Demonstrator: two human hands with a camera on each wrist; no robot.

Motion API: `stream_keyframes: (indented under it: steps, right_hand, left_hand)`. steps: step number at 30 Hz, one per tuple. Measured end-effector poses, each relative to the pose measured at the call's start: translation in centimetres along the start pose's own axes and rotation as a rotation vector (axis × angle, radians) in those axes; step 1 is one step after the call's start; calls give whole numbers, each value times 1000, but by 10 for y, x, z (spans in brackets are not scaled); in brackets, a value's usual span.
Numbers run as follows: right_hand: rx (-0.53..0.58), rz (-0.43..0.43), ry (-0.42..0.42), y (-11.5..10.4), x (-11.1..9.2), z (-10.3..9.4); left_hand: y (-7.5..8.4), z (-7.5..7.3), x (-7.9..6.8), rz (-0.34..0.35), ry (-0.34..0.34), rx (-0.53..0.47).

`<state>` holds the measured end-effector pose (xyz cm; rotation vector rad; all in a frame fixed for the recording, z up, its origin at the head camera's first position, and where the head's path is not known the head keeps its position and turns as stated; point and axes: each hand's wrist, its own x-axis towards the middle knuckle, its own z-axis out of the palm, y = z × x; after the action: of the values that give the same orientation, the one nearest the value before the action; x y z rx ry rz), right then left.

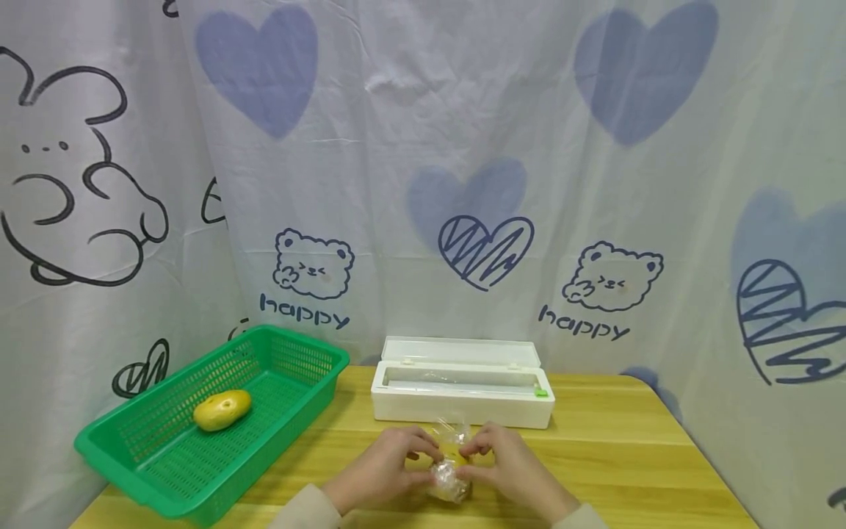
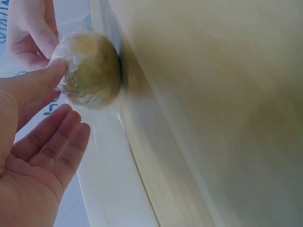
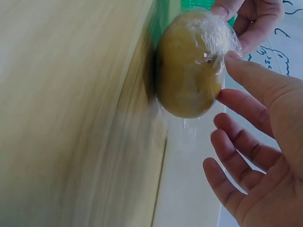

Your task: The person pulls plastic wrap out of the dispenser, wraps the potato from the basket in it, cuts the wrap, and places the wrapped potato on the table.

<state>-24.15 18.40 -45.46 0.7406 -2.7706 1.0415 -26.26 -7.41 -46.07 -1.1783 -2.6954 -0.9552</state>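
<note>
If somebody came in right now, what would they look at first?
Probably the long green plastic basket at the wooden table's left, with one oval yellow potato inside. Next, the rounded yellow-brown potato in shiny clear plastic film, at the front between left hand and right hand. Behind them sits the long white box, lid open.

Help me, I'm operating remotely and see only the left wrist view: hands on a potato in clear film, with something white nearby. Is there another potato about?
Observer: Yes, a second potato lies in a green basket.

Visitor: Oh! Where's that basket?

Observer: Over to the person's left.

Visitor: And the white thing, is it open or closed?

Observer: It's a white box beyond the wrapped potato, and its lid is open.
</note>
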Motion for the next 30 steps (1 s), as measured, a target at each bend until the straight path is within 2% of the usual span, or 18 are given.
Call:
stream_keyframes:
  steps: [5,9,14,18,26,30]
  right_hand:
    - [-76,-33,41,-1,-4,-2]
    - [-116,-78,28,0,-5,-4]
    - [-116,-87,-16,0,-5,-6]
    - [-136,-85,-17,-1,-7,-6]
    - [-196,-66,-20,-4,-9,-9]
    - [-166,-33,-22,-5,-10,-11]
  left_hand:
    - [-6,-3,-3,14,56,26]
    - [-8,-4,-4,33,97,41]
    - [-1,-2,-6,112,114,98]
    - [6,0,-9,164,119,164]
    - [9,5,-7,77,137,272]
    - [10,7,-4,37,101,304]
